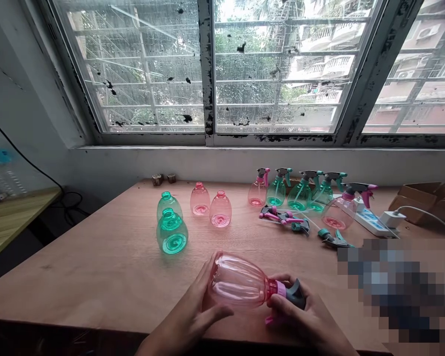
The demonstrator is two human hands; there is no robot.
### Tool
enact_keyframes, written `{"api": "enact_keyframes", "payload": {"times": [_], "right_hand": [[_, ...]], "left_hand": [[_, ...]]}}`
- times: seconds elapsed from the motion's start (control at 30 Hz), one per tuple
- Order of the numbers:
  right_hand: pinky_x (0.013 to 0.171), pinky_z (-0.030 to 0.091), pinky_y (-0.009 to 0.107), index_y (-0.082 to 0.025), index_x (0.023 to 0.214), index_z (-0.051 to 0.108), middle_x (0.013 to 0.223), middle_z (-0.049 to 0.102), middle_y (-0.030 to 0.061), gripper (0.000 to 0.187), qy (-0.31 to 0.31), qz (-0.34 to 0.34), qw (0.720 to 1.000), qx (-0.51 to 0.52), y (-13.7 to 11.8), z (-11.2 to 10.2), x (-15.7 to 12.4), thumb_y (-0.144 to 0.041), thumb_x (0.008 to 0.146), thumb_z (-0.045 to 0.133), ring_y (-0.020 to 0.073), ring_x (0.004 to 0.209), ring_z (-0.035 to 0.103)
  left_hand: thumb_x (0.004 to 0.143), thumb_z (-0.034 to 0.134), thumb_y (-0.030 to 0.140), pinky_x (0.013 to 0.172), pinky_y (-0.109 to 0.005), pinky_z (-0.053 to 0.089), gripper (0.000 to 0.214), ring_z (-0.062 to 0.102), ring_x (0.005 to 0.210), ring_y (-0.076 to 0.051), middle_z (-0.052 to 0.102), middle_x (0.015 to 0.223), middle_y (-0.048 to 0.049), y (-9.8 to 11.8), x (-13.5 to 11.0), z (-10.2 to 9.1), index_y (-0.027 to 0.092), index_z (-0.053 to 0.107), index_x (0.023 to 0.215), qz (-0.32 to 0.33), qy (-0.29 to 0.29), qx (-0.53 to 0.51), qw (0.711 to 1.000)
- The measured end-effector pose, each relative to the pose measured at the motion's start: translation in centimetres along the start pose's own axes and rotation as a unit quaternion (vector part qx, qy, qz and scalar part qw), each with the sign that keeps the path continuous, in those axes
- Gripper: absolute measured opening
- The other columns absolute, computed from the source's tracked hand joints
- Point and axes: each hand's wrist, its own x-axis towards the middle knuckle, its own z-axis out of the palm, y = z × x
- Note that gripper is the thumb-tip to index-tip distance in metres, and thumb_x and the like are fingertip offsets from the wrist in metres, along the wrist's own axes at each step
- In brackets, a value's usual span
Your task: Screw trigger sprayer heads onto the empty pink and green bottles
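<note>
A clear pink spray bottle (241, 281) lies sideways in my hands above the table's near part, its neck pointing right. My left hand (195, 309) cups the bottle's base, thumb along the near side. At the neck, my right hand (300, 309) grips the pink collar of the dark grey spray head (295, 293). The head sits on the neck; its pink trigger hangs below, partly hidden by my fingers. Beyond are two green bottles (173, 237) and two pink bottles (220, 210) without heads. Loose spray heads (282, 216) lie to the right.
Several bottles with spray heads (299, 195) stand at the back right. Beside them are a power strip (373, 222) with a white plug and a brown cardboard box (426, 200). Two small dark blocks (157, 179) sit at the back left. A blurred patch covers the right front.
</note>
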Motion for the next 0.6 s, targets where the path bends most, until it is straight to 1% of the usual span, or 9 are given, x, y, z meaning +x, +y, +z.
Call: {"api": "enact_keyframes", "payload": {"times": [0.07, 0.1, 0.13, 0.2, 0.27, 0.37, 0.47, 0.53, 0.6], "right_hand": [[0.059, 0.06, 0.028, -0.017, 0.102, 0.073, 0.068, 0.073, 0.0001, 0.048, 0.002, -0.005, 1.0, -0.005, -0.17, 0.01, 0.01, -0.053, 0.075, 0.09, 0.0168, 0.06, 0.067], [0.058, 0.06, 0.028, -0.018, 0.101, 0.073, 0.068, 0.073, 0.0, 0.047, 0.003, -0.006, 1.0, -0.006, -0.23, 0.02, 0.0, -0.053, 0.075, 0.09, 0.0165, 0.059, 0.066], [0.058, 0.06, 0.028, -0.018, 0.101, 0.073, 0.068, 0.073, -0.0001, 0.046, 0.003, -0.005, 1.0, -0.006, -0.25, 0.03, -0.01, -0.053, 0.076, 0.09, 0.0164, 0.059, 0.066], [0.059, 0.062, 0.03, -0.018, 0.102, 0.072, 0.07, 0.074, 0.0003, 0.047, 0.001, 0.001, 1.0, -0.004, -0.17, 0.07, -0.05, -0.053, 0.075, 0.09, 0.0175, 0.06, 0.068], [0.061, 0.063, 0.032, -0.018, 0.101, 0.072, 0.074, 0.074, 0.001, 0.049, 0.004, 0.008, 1.0, -0.006, -0.03, 0.1, -0.06, -0.054, 0.073, 0.091, 0.019, 0.062, 0.07], [0.06, 0.062, 0.032, -0.018, 0.101, 0.073, 0.073, 0.073, 0.0005, 0.05, 0.007, 0.004, 1.0, -0.009, 0.04, 0.1, -0.03, -0.055, 0.072, 0.091, 0.0182, 0.061, 0.069], [0.058, 0.061, 0.03, -0.016, 0.1, 0.073, 0.067, 0.072, 0.0003, 0.049, 0.008, -0.012, 1.0, -0.009, -0.07, 0.03, 0.02, -0.055, 0.075, 0.089, 0.0173, 0.058, 0.067], [0.058, 0.061, 0.03, -0.017, 0.099, 0.073, 0.067, 0.073, 0.0007, 0.049, 0.01, -0.012, 1.0, -0.008, -0.07, -0.01, 0.02, -0.055, 0.074, 0.09, 0.0179, 0.059, 0.068], [0.059, 0.062, 0.031, -0.017, 0.1, 0.073, 0.068, 0.073, 0.0005, 0.048, 0.007, -0.01, 1.0, -0.008, 0.06, -0.01, 0.0, -0.054, 0.074, 0.09, 0.0183, 0.059, 0.068]], "left_hand": [[0.1, 0.064, 0.046, 0.132, -0.05, 0.009, 0.085, 0.015, 0.162, -0.032, 0.017, 0.177, -0.0035, 0.14, -0.06, 0.05, 0.033, 0.014, 0.167, 0.021, 0.003, 0.017, 1.0], [0.101, 0.062, 0.046, 0.132, -0.05, 0.009, 0.085, 0.017, 0.162, -0.031, 0.017, 0.177, -0.0019, 0.21, -0.08, 0.07, 0.036, 0.01, 0.167, 0.03, 0.003, 0.02, 0.999], [0.101, 0.062, 0.046, 0.132, -0.05, 0.011, 0.087, 0.02, 0.161, -0.031, 0.018, 0.177, -0.0015, 0.25, -0.1, 0.1, 0.037, 0.007, 0.167, 0.036, 0.002, 0.02, 0.999], [0.097, 0.068, 0.049, 0.132, -0.051, 0.014, 0.097, 0.023, 0.16, -0.033, 0.019, 0.176, -0.0039, 0.28, -0.07, 0.1, 0.035, 0.004, 0.167, 0.033, -0.005, 0.012, 0.999], [0.092, 0.073, 0.052, 0.131, -0.053, 0.013, 0.102, 0.021, 0.16, -0.036, 0.021, 0.176, -0.0077, 0.24, 0.01, 0.04, 0.031, 0.008, 0.168, 0.021, -0.007, 0.005, 1.0], [0.093, 0.072, 0.051, 0.131, -0.055, 0.012, 0.094, 0.018, 0.161, -0.037, 0.024, 0.175, -0.0083, 0.19, 0.12, 0.02, 0.029, 0.019, 0.167, 0.009, -0.003, 0.009, 1.0], [0.096, 0.069, 0.048, 0.131, -0.053, 0.013, 0.091, 0.022, 0.16, -0.035, 0.025, 0.175, -0.0047, 0.28, 0.05, 0.11, 0.034, 0.015, 0.167, 0.024, 0.007, 0.013, 1.0], [0.095, 0.071, 0.048, 0.132, -0.051, 0.013, 0.097, 0.023, 0.16, -0.034, 0.025, 0.175, -0.0038, 0.36, -0.07, 0.12, 0.035, 0.008, 0.167, 0.028, 0.002, 0.01, 1.0], [0.09, 0.077, 0.05, 0.132, -0.051, 0.012, 0.109, 0.02, 0.16, -0.035, 0.023, 0.175, -0.0059, 0.4, -0.17, 0.02, 0.032, 0.004, 0.168, 0.013, -0.014, 0.003, 1.0]]}}
